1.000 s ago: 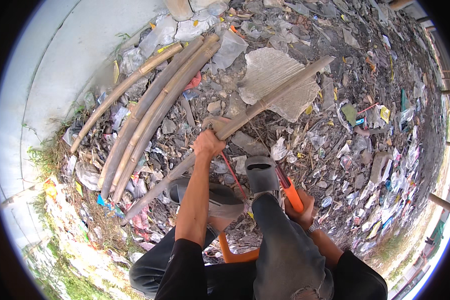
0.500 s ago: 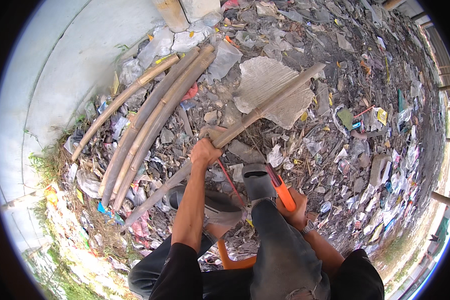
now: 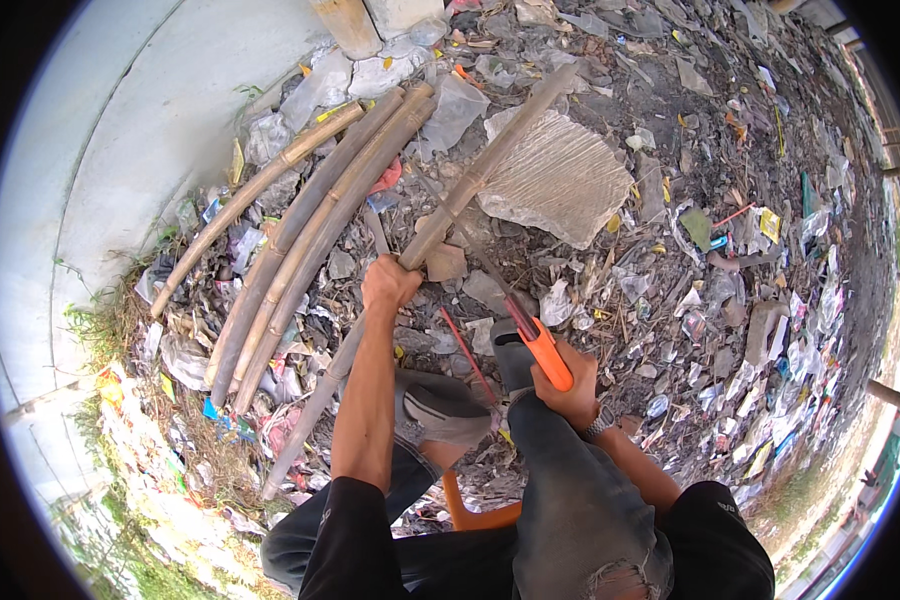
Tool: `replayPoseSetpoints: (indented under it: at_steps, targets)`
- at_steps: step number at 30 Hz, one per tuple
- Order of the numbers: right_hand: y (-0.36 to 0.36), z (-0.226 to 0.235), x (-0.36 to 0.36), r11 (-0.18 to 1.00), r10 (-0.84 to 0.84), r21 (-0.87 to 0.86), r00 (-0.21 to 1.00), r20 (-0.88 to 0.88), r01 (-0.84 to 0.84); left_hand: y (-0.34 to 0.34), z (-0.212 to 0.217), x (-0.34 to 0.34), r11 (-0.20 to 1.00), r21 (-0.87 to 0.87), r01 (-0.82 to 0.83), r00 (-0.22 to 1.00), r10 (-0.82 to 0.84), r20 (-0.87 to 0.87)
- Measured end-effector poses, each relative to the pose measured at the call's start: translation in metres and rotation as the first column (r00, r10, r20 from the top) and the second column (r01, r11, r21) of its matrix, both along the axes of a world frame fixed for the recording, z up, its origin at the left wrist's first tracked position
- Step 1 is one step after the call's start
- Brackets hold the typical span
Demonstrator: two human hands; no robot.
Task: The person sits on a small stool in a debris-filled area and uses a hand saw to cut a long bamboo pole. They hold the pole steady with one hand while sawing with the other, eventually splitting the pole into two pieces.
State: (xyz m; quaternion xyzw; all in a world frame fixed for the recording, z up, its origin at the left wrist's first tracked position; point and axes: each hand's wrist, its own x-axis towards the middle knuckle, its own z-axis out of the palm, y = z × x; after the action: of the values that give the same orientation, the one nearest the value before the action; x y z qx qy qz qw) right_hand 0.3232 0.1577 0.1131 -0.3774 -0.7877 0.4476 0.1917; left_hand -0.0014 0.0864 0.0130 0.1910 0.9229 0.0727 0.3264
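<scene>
My left hand (image 3: 390,283) is closed around a long bamboo pole (image 3: 505,145), which slants from the lower left up to the far right. In my right hand (image 3: 572,388) is a handsaw (image 3: 544,357) with an orange handle. Its thin blade reaches up and left and crosses the pole just beyond my left hand; whether the teeth touch the bamboo I cannot tell. Below the left hand, the pole's near part passes beside my left forearm.
Several bamboo pieces (image 3: 300,240) lie side by side on the left, near a pale wall (image 3: 100,170). A flat broken concrete slab (image 3: 560,180) rests beyond the pole. A thin red stick (image 3: 465,352) lies by my shoes. Litter and rubble cover the ground.
The bamboo pole has swung, its far end moving left and its near end shifting right. My right hand has moved up and left, bringing the saw blade across the pole.
</scene>
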Motion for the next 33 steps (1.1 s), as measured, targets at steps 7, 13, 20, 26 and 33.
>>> replayPoseSetpoints:
  at_steps: [7,13,20,26,33]
  targets:
    - [0.009,0.025,0.051,1.0,0.014,0.019,0.991,0.136,-0.016,-0.012,-0.002,0.017,0.999,-0.019,0.029,0.999,-0.029,-0.014]
    - [0.011,0.021,0.022,1.0,-0.005,-0.007,0.993,0.119,0.006,-0.006,0.0,0.0,0.997,-0.031,-0.074,0.997,0.074,-0.012]
    - [0.027,0.029,0.023,1.0,-0.014,-0.019,0.996,0.083,0.016,-0.003,-0.018,0.004,0.999,0.046,-0.01,1.0,0.011,-0.011]
    - [0.023,0.034,0.056,0.999,-0.052,0.015,0.98,0.192,0.05,0.01,-0.01,0.036,1.0,0.026,-0.01,0.998,0.008,0.055]
    - [0.013,0.022,0.075,0.999,-0.005,0.045,0.99,0.139,-0.001,0.008,-0.017,0.045,1.0,-0.002,-0.002,0.994,0.003,0.112]
